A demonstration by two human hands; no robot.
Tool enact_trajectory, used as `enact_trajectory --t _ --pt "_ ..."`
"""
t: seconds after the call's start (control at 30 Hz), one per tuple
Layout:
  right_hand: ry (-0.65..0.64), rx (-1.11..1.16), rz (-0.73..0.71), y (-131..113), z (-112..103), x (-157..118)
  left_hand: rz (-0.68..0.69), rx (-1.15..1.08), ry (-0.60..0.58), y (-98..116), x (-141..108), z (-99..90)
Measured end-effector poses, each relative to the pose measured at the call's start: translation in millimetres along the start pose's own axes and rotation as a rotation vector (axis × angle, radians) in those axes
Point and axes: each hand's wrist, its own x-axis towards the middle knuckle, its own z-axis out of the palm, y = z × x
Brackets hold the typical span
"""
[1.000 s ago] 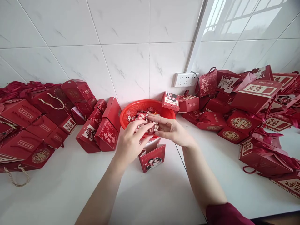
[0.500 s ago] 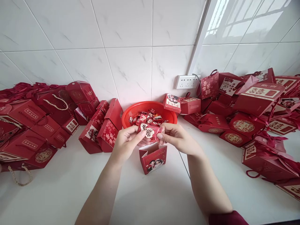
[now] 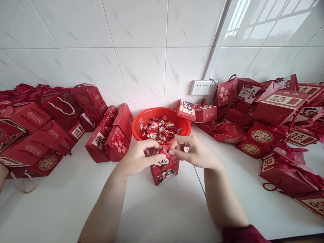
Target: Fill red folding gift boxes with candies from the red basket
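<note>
A red wrapped candy packet (image 3: 165, 156) with a white label is pinched between my left hand (image 3: 141, 157) and my right hand (image 3: 193, 153). Both hands have their fingers closed at its upper edge. It hangs upright over a small red gift box (image 3: 166, 173), which stands on the table with a cartoon couple on its front. The packet and fingers cover the box's top, so I cannot tell whether the packet is partly inside. Behind them sits a red plastic basket (image 3: 136, 125) with many small wrapped candies (image 3: 162, 130).
Folded red gift boxes (image 3: 116, 143) stand left of the basket, with a larger pile (image 3: 35, 135) farther left. More boxes (image 3: 255, 116) are heaped at the right. A power strip (image 3: 203, 87) is against the tiled wall. Part of another person's arm (image 3: 2, 173) shows at the left edge.
The packet has come down and tipped from lying across the fingers to hanging over the box. Both hands have moved lower, and the basket's candies show more.
</note>
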Motion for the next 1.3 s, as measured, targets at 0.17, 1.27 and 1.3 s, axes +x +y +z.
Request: enact_trajectory --t 0.17,1.27,1.3 --pt "0.096 0.189 -0.017 5.6 12.6 9.3 -0.067 -0.162 0.122 -4.0 3.2 5.2" --pt "0.382 0.185 -0.124 8.3 -19.2 -1.1 0.195 0.524 0.101 -13.6 3.2 5.0" --pt "0.399 0.164 -0.121 8.3 -22.2 -2.6 0.182 0.551 0.06 -15.5 4.2 5.7"
